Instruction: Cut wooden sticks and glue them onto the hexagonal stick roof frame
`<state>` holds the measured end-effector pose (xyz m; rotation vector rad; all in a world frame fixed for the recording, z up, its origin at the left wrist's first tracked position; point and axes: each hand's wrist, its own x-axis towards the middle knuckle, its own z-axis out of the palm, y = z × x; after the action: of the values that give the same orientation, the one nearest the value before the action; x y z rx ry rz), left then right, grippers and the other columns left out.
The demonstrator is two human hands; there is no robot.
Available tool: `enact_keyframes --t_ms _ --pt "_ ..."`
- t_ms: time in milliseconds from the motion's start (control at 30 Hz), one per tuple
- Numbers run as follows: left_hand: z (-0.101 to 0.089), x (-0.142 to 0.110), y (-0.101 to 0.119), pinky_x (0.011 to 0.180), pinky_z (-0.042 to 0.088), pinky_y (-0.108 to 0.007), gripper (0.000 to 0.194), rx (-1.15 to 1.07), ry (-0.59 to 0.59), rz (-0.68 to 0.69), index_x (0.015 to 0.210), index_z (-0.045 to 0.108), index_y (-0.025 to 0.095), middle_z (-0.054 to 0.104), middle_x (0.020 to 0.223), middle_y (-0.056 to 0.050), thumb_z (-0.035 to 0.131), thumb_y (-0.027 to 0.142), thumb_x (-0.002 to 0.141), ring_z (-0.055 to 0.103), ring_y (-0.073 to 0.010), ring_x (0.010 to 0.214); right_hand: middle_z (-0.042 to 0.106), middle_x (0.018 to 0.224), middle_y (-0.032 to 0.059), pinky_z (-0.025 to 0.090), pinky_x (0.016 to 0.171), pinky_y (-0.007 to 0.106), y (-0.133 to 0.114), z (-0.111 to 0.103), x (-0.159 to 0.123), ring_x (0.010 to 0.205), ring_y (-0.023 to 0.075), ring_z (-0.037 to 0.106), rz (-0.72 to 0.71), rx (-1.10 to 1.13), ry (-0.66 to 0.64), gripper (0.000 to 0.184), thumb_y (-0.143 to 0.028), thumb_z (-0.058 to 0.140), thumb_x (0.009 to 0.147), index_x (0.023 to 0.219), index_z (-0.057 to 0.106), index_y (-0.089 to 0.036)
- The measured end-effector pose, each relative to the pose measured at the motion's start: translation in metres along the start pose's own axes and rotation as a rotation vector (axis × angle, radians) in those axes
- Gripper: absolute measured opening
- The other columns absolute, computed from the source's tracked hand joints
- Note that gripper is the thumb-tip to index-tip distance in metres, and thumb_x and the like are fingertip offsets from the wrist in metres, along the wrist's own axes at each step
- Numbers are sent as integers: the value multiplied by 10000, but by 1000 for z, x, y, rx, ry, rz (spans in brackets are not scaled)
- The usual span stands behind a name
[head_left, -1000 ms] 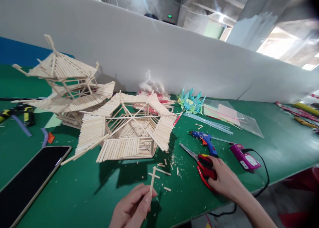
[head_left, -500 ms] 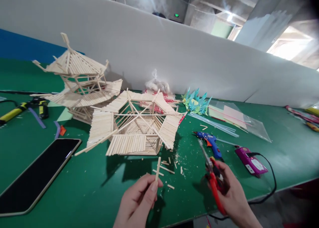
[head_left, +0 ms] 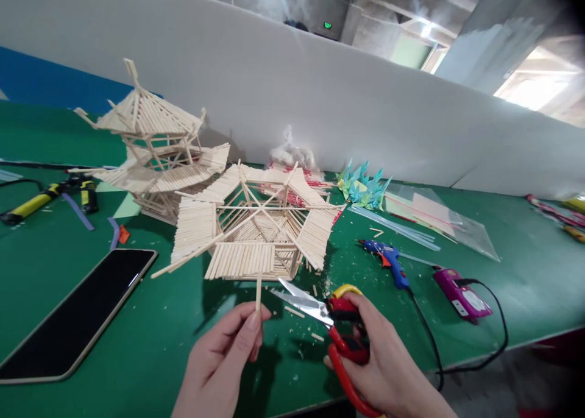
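Between the thumb and fingers of my left hand (head_left: 228,351) a short thin wooden stick (head_left: 258,291) is pinched, pointing up. My right hand (head_left: 379,357) grips red-handled scissors (head_left: 336,329). Their blades are parted and point left, close to the stick without visibly touching it. Just beyond my hands stands a wooden stick pavilion frame (head_left: 242,259), its roof panels covered in rows of sticks and its centre crossed by longer sticks. Short stick offcuts (head_left: 295,312) and crumbs lie on the green table below the frame.
A tiered stick pagoda (head_left: 150,144) stands behind left. A phone (head_left: 77,314) lies at left, near a yellow-black tool (head_left: 34,203). On the right are a blue glue gun (head_left: 386,261), a purple power strip (head_left: 461,293) with a cord, clear glue sticks (head_left: 397,228) and folded paper pieces (head_left: 363,186).
My right hand has brought the scissors leftward, turning the blades from pointing away to pointing left and opening them. The left hand with its stick has shifted slightly left in view.
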<state>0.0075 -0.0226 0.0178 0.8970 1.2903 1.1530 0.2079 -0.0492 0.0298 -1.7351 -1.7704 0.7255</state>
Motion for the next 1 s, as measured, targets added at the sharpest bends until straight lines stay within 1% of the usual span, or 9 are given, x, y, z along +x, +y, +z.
enact_keyframes --t_ms 167,267,333,433,567,700,800,900,1000 --pt "-7 2 -3 517 367 -196 125 -23 -28 7 785 652 236 572 607 49 605 340 734 451 -113 566 584 960 33 493 615 246 -3 6 3 673 144 562 3 10 -22 563 -219 655 607 1097 380 -221" --pt "-8 3 -2 529 362 -204 120 -19 -32 8 795 641 228 553 587 52 590 327 751 446 -114 571 574 982 37 488 663 279 -6 5 3 725 166 564 -21 -55 -43 604 -224 671 586 1100 355 -235" --pt "-8 3 1 530 360 -214 114 -25 -45 22 802 634 225 537 568 55 587 317 754 441 -118 566 573 991 49 483 697 308 -8 4 3 779 193 570 -53 -115 -66 620 -201 663 570 1098 340 -235" --pt "-5 4 7 516 354 -217 110 -9 -49 48 786 631 220 512 544 60 582 313 753 425 -118 543 585 979 75 493 694 326 -5 5 3 824 220 587 -110 -175 -97 616 -177 616 579 1105 298 -217" --pt "-4 5 12 496 345 -205 143 75 -72 83 685 620 211 481 514 63 560 315 763 414 -113 516 588 1004 122 510 689 344 4 8 3 849 243 605 -179 -240 -110 609 -185 595 593 1101 260 -198" --pt "-4 3 13 494 357 -195 123 126 -117 185 699 647 226 507 545 55 550 265 762 439 -113 520 592 977 145 523 583 332 10 11 3 796 254 615 -225 -280 -133 670 -225 603 599 1133 202 -178" --pt "-6 2 13 511 392 -199 150 213 -170 315 768 672 250 586 626 36 526 214 765 485 -122 532 590 969 138 521 582 337 8 13 3 781 252 612 -229 -283 -145 661 -242 610 601 1120 203 -192" --pt "-7 2 13 495 408 -196 177 331 -221 409 796 662 254 611 655 25 508 174 767 507 -125 517 587 948 120 514 564 327 5 13 3 726 229 608 -235 -263 -144 655 -235 615 599 1109 204 -205" --pt "-9 2 11 468 410 -188 180 396 -220 486 785 645 250 620 659 23 498 148 767 517 -120 497 576 953 111 503 541 310 3 13 3 712 217 600 -234 -238 -147 650 -229 607 603 1115 207 -214"
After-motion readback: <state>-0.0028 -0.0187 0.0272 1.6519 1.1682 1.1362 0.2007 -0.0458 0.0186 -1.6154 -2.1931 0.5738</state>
